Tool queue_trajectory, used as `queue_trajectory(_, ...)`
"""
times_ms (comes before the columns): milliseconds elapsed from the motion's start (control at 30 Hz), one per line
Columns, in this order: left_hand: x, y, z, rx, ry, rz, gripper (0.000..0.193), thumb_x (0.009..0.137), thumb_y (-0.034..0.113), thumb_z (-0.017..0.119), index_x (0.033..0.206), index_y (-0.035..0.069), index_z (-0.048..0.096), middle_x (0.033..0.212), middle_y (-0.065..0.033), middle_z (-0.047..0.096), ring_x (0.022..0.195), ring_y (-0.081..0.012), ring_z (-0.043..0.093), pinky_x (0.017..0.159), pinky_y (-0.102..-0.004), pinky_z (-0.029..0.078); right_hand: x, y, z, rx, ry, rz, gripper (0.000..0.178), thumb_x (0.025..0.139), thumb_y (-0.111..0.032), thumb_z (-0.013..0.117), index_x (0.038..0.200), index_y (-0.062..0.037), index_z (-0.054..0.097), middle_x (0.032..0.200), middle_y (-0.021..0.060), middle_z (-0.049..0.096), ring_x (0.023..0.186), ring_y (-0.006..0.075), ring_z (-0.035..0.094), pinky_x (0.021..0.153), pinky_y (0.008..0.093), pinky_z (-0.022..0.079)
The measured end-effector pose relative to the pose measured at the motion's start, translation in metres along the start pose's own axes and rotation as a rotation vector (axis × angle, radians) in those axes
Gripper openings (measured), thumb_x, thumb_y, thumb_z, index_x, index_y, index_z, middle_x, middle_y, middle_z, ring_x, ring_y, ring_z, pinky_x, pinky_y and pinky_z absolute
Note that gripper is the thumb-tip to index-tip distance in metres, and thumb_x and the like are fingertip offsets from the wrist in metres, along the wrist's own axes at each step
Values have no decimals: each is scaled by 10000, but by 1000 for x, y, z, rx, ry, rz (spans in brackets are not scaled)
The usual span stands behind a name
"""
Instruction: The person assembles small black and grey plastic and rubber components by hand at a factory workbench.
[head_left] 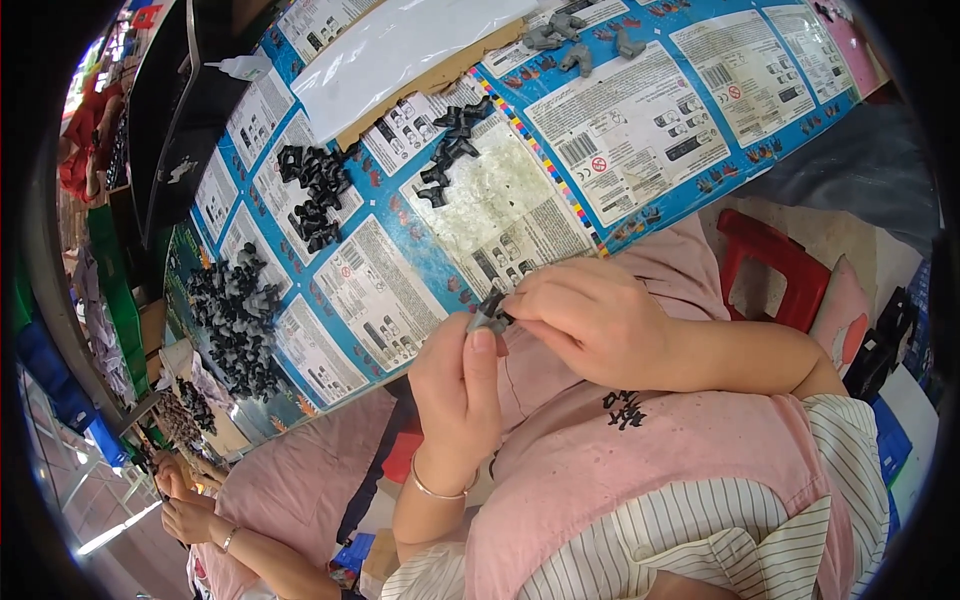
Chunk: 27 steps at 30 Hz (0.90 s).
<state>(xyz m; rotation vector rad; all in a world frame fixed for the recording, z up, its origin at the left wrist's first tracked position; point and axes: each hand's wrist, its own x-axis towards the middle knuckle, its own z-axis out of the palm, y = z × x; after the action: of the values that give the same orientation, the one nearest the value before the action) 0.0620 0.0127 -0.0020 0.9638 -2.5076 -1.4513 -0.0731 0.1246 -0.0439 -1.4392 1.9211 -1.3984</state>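
My left hand (458,385) pinches a small grey and black plastic piece (488,318) between thumb and fingers, just off the table's near edge. From the right, my right hand (598,322) closes its thumb and fingertips on the dark end of the same piece. The fingers partly cover it, so its exact shape is hidden. On the table beyond my hands, a short line of small black plastic parts (452,150) lies within reach. Several similar grey plastic parts (565,40) rest at the far edge.
Sheets of blue and white printed card (630,130) cover the table. A heap of black parts (318,195) and a larger black and grey pile (240,315) lie to the left. A white sheet (400,60) sits at the back. Another person's hands (185,505) work at lower left. A red stool (775,265) stands right.
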Motion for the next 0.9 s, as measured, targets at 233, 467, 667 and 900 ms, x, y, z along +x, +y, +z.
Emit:
queue_trajectory(233, -4, 4, 6, 77, 36, -7, 245, 978, 169, 449, 834, -16, 524, 650, -127, 549, 603, -312, 530, 562, -385, 397, -5, 3, 2, -8, 31, -139, 160, 752, -29, 700, 906, -17, 658, 894, 105, 649, 779, 263, 640, 655, 341, 510)
queue_trajectory(467, -14, 1, 20, 93, 76, -30, 272, 999, 181, 398, 870, -28, 516, 640, -129, 526, 585, -319, 521, 541, -391, 387, -13, 0, 4, -33, 13, -177, 240, 677, -19, 694, 914, 12, 667, 908, 116, 648, 785, 259, 645, 693, 337, 531)
queue_trajectory(667, -29, -13, 33, 17, 127, -5, 347, 1035, 224, 369, 1077, -84, 525, 734, -22, 527, 611, -76, 453, 520, -221, 370, -20, -5, 3, -54, 82, -214, 241, 672, -19, 698, 908, 15, 667, 903, 114, 636, 766, 249, 642, 664, 338, 526)
queue_trajectory(900, -30, -14, 37, -70, 133, -69, 376, 1037, 246, 358, 1116, -84, 519, 787, -14, 544, 629, -59, 456, 529, -201, 371, -23, -5, 3, -38, 25, -187, 225, 683, -13, 695, 904, 16, 665, 905, 111, 626, 747, 238, 633, 642, 334, 515)
